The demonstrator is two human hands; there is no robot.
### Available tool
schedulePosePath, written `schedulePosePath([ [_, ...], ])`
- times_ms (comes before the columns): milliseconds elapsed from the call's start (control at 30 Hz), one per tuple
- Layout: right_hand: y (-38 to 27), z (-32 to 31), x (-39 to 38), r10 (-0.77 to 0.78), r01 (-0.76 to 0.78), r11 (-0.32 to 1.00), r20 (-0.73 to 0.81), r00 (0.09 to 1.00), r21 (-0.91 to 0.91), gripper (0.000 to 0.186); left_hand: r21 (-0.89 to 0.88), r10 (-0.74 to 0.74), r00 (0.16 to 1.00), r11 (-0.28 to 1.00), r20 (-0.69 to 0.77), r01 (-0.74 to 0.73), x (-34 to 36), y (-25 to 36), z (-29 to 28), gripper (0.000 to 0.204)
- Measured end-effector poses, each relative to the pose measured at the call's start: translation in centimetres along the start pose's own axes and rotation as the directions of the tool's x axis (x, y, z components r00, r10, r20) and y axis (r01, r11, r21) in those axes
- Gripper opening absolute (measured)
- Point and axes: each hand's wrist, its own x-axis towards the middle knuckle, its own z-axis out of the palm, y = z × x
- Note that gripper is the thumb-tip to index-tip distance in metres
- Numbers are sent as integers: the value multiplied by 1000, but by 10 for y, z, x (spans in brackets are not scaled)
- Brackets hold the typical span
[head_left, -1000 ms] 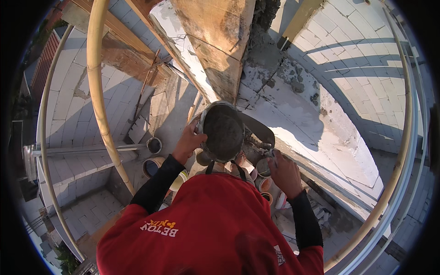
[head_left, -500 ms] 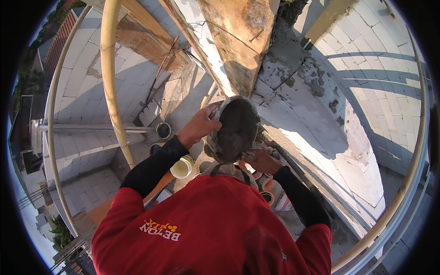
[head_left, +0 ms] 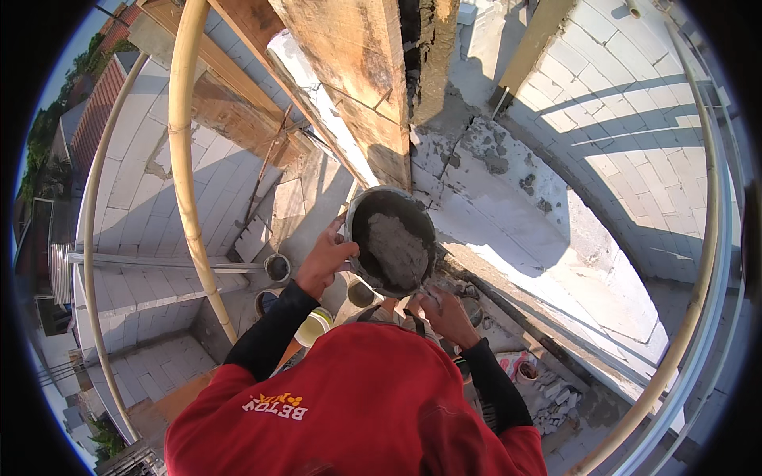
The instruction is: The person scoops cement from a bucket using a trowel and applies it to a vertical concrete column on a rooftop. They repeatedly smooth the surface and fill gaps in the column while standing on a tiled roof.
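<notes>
A round dark bucket (head_left: 367, 213) hangs in front of my chest, its mouth facing up toward me. Grey wet mortar (head_left: 397, 252) lies in it, heaped in the middle and toward the near side. My left hand (head_left: 321, 260) grips the bucket's left rim, thumb and fingers bent round the edge. At the near right rim, my right hand (head_left: 446, 314) is closed on the bucket's edge; part of its grip is hidden. Just beyond the bucket, an upright wooden board (head_left: 357, 87) rises beside a white wall edge.
A bamboo pole (head_left: 181, 119) stands at the left, and another bamboo pole (head_left: 698, 293) curves along the right. Below are a pale bucket (head_left: 314, 327), a small dark bucket (head_left: 277, 268) and rubble (head_left: 556, 397). A white block wall (head_left: 627, 87) stands far right.
The bucket has come slightly left and nearer, and its mouth is turned more upward. Both hands still hold its rim. The view has shifted, showing more rubble at lower right.
</notes>
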Motion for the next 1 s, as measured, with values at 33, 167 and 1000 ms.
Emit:
schedulePosePath([
  [33,-17,-9,-16,40,-39,998,-25,999,50,42,-42,-8,1000,999,-1,8,4,-4,3,97],
  [167,-58,-31,-84,147,-93,949,-162,976,302,32,-165,-4,996,986,86,18,19,-15,17,95],
  [1000,-262,-123,48,-622,416,776,-685,380,-474,54,-338,-84,913,939,-399,-61,-1,-110,-42,92],
])
